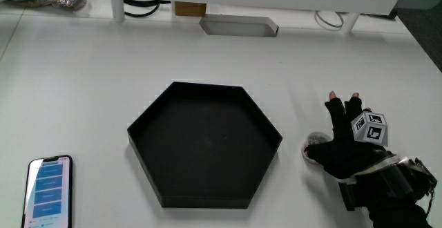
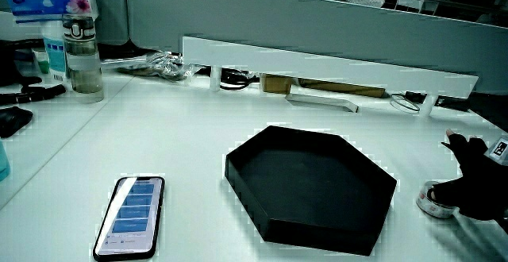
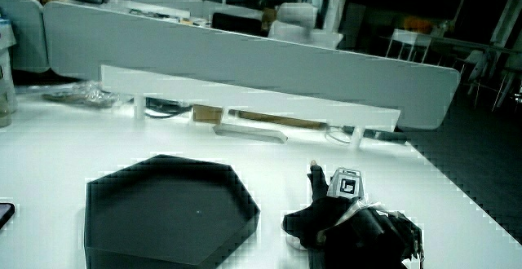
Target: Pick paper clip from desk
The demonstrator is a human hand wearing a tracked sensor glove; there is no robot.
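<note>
- The white desk (image 1: 83, 83) carries everything; a low white shelf (image 2: 333, 67) runs along its edge farthest from the person.
- A black hexagonal tray (image 1: 204, 144) sits at the desk's middle, showing nothing inside in the main view.
- The hand (image 1: 349, 145) rests low on the desk beside the tray, near the desk's side edge. Its forearm (image 1: 394, 193) reaches toward the person's edge, and a patterned cube (image 1: 368, 128) sits on its back.
- The fingers point away from the person. Two bare fingertips (image 1: 333, 95) show, and the thumb lies over a small round container; a grip cannot be told.
- A phone (image 1: 48, 191) lies screen up near the person's edge.
- The small round container (image 2: 436, 198) stands between tray and hand, holding something silvery, perhaps paper clips; no single clip can be made out.
</note>
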